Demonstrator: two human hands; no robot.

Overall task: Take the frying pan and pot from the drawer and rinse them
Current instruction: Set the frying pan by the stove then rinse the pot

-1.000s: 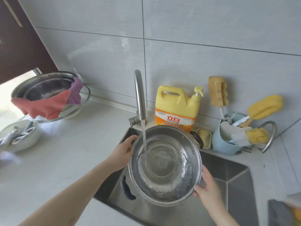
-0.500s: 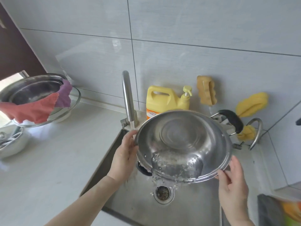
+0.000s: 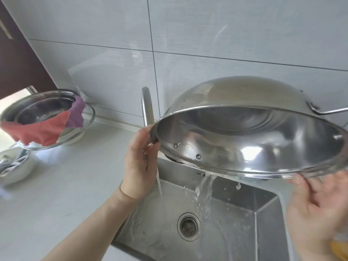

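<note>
- Head view: a steel pot (image 3: 254, 140) is held tipped steeply above the sink (image 3: 235, 232), filling the right centre of the frame, its mouth facing down and toward the camera.
- Water spills off the pot's lower rim into the basin, near the drain (image 3: 188, 226); a thin stream also runs from the tap (image 3: 147, 104).
- The left hand (image 3: 138, 162) grips the rim at centre frame, fingers curled around its edge.
- The right hand (image 3: 316, 210), lower right and blurred, has fingers touching the rim from below; how firmly it holds is unclear.
- On the desk (image 3: 66, 185), upper left, a metal bowl (image 3: 37, 108) carries a red cloth (image 3: 37, 131).
</note>
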